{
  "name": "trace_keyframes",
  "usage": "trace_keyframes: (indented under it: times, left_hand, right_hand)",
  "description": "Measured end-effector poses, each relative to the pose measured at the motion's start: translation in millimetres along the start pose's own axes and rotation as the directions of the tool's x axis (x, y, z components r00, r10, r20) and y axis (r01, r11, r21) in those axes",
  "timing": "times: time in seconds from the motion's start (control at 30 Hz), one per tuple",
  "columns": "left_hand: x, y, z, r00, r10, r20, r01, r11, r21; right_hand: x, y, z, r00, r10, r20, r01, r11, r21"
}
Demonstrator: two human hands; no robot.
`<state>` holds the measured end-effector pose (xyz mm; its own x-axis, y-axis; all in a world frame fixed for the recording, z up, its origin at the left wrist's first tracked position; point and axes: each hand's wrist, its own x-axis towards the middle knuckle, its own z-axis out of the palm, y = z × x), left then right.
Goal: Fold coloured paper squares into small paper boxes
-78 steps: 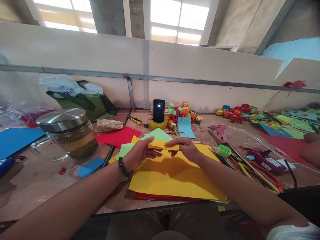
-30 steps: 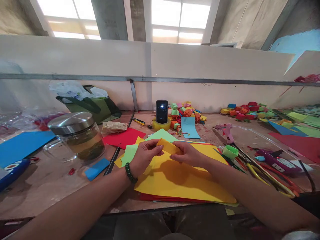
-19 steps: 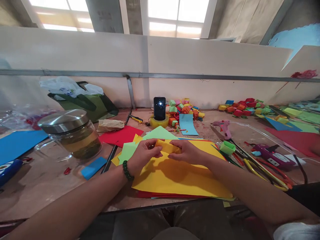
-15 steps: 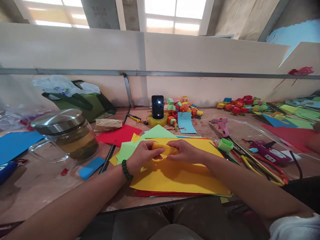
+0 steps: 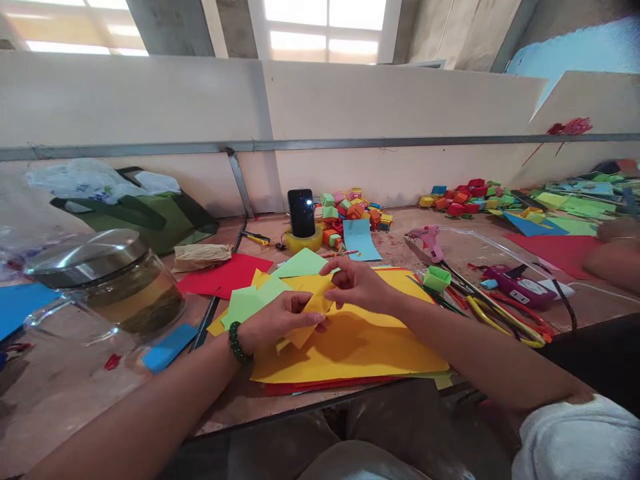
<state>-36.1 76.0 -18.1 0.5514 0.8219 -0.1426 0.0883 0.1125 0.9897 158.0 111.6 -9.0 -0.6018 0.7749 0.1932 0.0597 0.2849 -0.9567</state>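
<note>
A small folded piece of yellow paper (image 5: 318,295) is between my hands, above a stack of coloured paper sheets (image 5: 370,353) topped by a large yellow one. My left hand (image 5: 286,316), with a dark green bead bracelet at the wrist, pinches the piece between thumb and fingers. At its upper right edge, my right hand (image 5: 361,285) grips it with curled fingers and thumb. Light green paper sheets (image 5: 253,303) lie just beyond my left hand. To the right of the stack sits a small open green paper box (image 5: 437,279).
A glass mug of tea (image 5: 145,293) stands at left, near a blue paper strip (image 5: 169,348). Behind are a phone (image 5: 302,213) on a tape roll and piled paper cubes (image 5: 355,212). At right lie a pink glue gun (image 5: 427,241), pliers (image 5: 500,320) and another person's hand (image 5: 613,257).
The yellow piece has gone from folded over between both hands to tilted and more spread out. My right hand has risen to its upper edge. The camera view has shifted right.
</note>
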Motion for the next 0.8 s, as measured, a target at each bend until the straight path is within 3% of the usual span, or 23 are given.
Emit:
trace_keyframes:
  times: [0.1,0.23,0.43,0.8]
  left_hand:
    - [0.1,-0.5,1.7,1.000,0.020,-0.010,-0.020,1.000,0.000]
    - [-0.1,0.5,1.6,0.996,0.056,-0.071,-0.058,0.998,-0.026]
    - [-0.4,2.8,5.3,0.996,0.029,-0.080,-0.037,0.994,-0.105]
    - [-0.9,3.5,7.4,0.987,0.060,-0.149,-0.069,0.996,-0.057]
  right_hand:
    - [-6.7,0.5,12.0,0.994,-0.103,-0.042,0.098,0.989,-0.108]
    - [-10.3,-2.6,12.6,0.979,-0.190,-0.080,0.176,0.972,-0.154]
    - [-10.1,-2.2,11.5,0.968,-0.211,-0.135,0.189,0.969,-0.162]
    - [-8.6,-1.2,11.2,0.972,-0.170,-0.161,0.158,0.984,-0.080]
